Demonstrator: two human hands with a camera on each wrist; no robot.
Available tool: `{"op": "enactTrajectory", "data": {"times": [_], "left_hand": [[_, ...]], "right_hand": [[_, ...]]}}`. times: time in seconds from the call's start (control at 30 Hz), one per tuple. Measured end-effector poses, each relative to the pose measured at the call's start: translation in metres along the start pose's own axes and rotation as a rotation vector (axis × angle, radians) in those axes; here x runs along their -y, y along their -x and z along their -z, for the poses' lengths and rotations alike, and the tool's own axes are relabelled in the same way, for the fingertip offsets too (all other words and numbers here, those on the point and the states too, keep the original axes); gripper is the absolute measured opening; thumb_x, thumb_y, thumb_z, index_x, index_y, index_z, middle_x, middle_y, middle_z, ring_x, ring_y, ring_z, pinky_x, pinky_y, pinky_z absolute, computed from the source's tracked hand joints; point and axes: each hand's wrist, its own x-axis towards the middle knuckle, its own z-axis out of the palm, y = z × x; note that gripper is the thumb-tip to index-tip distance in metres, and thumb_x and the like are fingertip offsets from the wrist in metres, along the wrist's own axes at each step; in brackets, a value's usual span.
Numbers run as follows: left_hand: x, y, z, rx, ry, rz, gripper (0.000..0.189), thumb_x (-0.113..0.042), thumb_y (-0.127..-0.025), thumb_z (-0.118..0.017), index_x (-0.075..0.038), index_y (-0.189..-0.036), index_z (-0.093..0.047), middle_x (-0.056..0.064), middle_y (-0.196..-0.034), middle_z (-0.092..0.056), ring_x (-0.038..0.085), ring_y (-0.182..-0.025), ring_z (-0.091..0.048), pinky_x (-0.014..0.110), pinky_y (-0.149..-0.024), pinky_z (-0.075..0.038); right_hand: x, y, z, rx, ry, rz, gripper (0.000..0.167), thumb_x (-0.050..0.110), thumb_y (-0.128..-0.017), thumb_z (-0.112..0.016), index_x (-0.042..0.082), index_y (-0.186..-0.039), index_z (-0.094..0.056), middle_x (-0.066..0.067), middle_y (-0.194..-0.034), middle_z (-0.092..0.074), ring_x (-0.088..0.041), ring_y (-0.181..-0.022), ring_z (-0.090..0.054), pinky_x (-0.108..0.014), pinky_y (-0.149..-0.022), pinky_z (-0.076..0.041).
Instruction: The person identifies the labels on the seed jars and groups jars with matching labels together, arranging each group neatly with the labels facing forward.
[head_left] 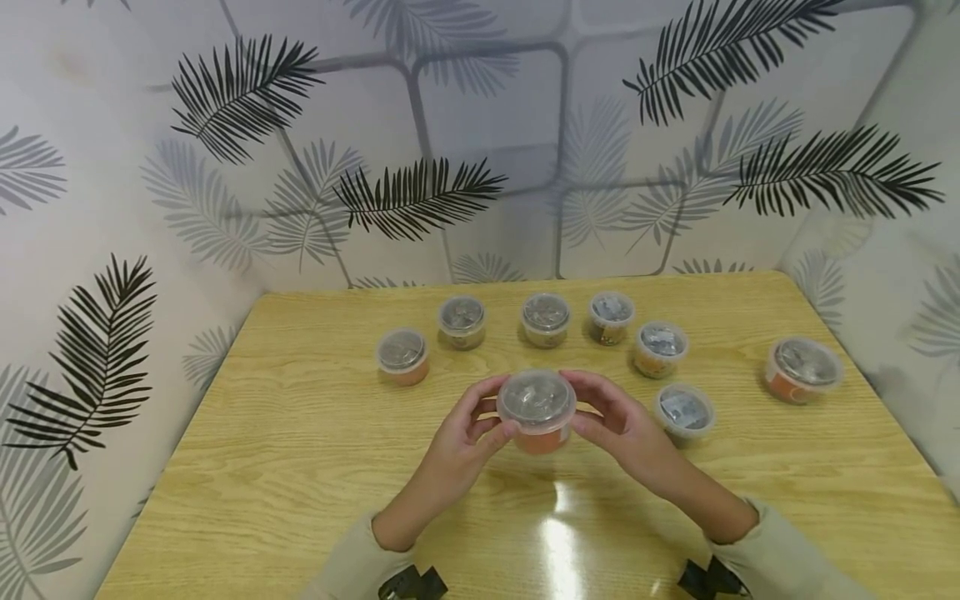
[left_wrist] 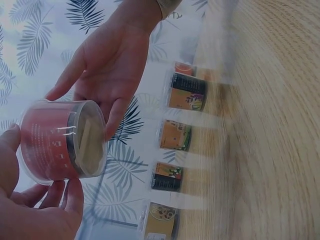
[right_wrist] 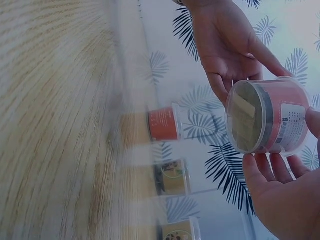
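Both hands hold a round lidded plastic tub (head_left: 537,408) with a red-orange label, lifted above the table. My left hand (head_left: 467,437) grips its left side, thumb near the rim. On the opposite side my right hand (head_left: 621,433) grips it, fingers curled around the wall. In the left wrist view the tub (left_wrist: 47,142) shows its clear base, with something pale inside. From the right wrist view, a white panel with a barcode is visible on the label of the tub (right_wrist: 287,122). Nearest to the right hand stands a tub with a silvery packet under its lid (head_left: 685,410).
Several similar lidded tubs stand in an arc on the wooden table (head_left: 285,433): an orange-labelled tub (head_left: 402,356) at left, a tub (head_left: 462,322) and another tub (head_left: 546,320) behind. A wider red-orange tub (head_left: 802,369) stands far right. A leaf-patterned wall (head_left: 495,233) borders the table's back.
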Motion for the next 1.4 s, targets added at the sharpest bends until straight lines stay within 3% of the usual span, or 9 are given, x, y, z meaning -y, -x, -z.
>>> {"op": "enactTrajectory", "data": {"times": [0.23,0.4,0.53,0.7,0.83,1.03,1.2,1.4], "left_hand": [[0.000,0.001,-0.001,0.022,-0.009,0.023,0.057,-0.016,-0.092,-0.060,-0.006,-0.141,-0.032,0.012,-0.135,-0.039,0.024,-0.117,-0.044,0.032,-0.095,-0.043],[-0.001,0.002,-0.002,0.059,-0.044,0.056,0.070,-0.023,-0.089,-0.065,-0.008,-0.145,-0.025,0.008,-0.138,-0.036,0.021,-0.121,-0.039,0.033,-0.100,-0.038],[-0.002,0.002,-0.003,0.084,-0.069,0.064,0.078,-0.028,-0.086,-0.068,-0.009,-0.146,-0.022,0.006,-0.139,-0.034,0.020,-0.123,-0.037,0.033,-0.101,-0.036],[-0.002,0.002,-0.003,0.100,-0.095,0.076,0.085,-0.034,-0.083,-0.069,-0.008,-0.147,-0.020,0.007,-0.141,-0.032,0.019,-0.124,-0.036,0.036,-0.102,-0.035],[-0.009,0.001,-0.003,0.091,-0.097,0.088,0.085,-0.030,-0.083,-0.070,-0.002,-0.146,-0.019,0.012,-0.142,-0.031,0.023,-0.124,-0.036,0.040,-0.102,-0.035],[-0.029,0.002,-0.005,0.019,-0.046,0.074,0.067,-0.011,-0.088,-0.065,0.004,-0.141,-0.027,0.015,-0.138,-0.036,0.026,-0.118,-0.042,0.040,-0.099,-0.038],[-0.019,0.000,-0.003,-0.008,-0.022,0.017,0.058,-0.009,-0.090,-0.061,0.003,-0.138,-0.032,0.016,-0.134,-0.039,0.030,-0.115,-0.044,0.038,-0.096,-0.041],[-0.001,-0.001,-0.001,-0.012,-0.017,0.018,0.051,-0.008,-0.093,-0.057,-0.006,-0.139,-0.035,0.012,-0.135,-0.039,0.027,-0.115,-0.047,0.033,-0.093,-0.045]], "right_hand": [[-0.002,-0.001,-0.003,0.017,-0.034,-0.012,0.053,-0.003,-0.092,-0.053,-0.001,-0.141,-0.033,-0.018,-0.134,-0.040,-0.022,-0.122,-0.043,-0.032,-0.097,-0.042],[-0.002,-0.001,-0.005,0.059,-0.097,-0.071,0.060,-0.003,-0.091,-0.055,0.002,-0.144,-0.026,-0.019,-0.141,-0.033,-0.023,-0.124,-0.041,-0.032,-0.097,-0.041],[-0.002,0.000,-0.008,0.090,-0.094,-0.119,0.064,0.001,-0.092,-0.056,0.008,-0.147,-0.023,-0.016,-0.147,-0.026,-0.021,-0.128,-0.038,-0.030,-0.098,-0.039],[0.000,-0.001,-0.010,0.106,-0.070,-0.103,0.066,0.002,-0.092,-0.057,0.007,-0.147,-0.022,-0.017,-0.148,-0.025,-0.021,-0.129,-0.037,-0.029,-0.100,-0.037],[0.000,0.000,-0.010,0.087,-0.062,-0.084,0.066,0.000,-0.091,-0.058,0.005,-0.147,-0.023,-0.020,-0.147,-0.026,-0.019,-0.128,-0.039,-0.029,-0.100,-0.037],[0.001,0.001,-0.007,0.043,-0.042,-0.037,0.057,-0.002,-0.093,-0.051,0.002,-0.145,-0.026,-0.021,-0.144,-0.030,-0.019,-0.128,-0.038,-0.030,-0.100,-0.037],[0.003,0.002,-0.005,-0.034,0.059,-0.035,0.048,0.001,-0.096,-0.049,0.004,-0.141,-0.035,-0.016,-0.138,-0.041,-0.020,-0.125,-0.041,-0.028,-0.098,-0.039],[0.002,0.002,-0.004,-0.081,0.084,-0.047,0.045,0.002,-0.095,-0.051,0.004,-0.138,-0.039,-0.014,-0.132,-0.046,-0.020,-0.121,-0.045,-0.027,-0.095,-0.042]]}}
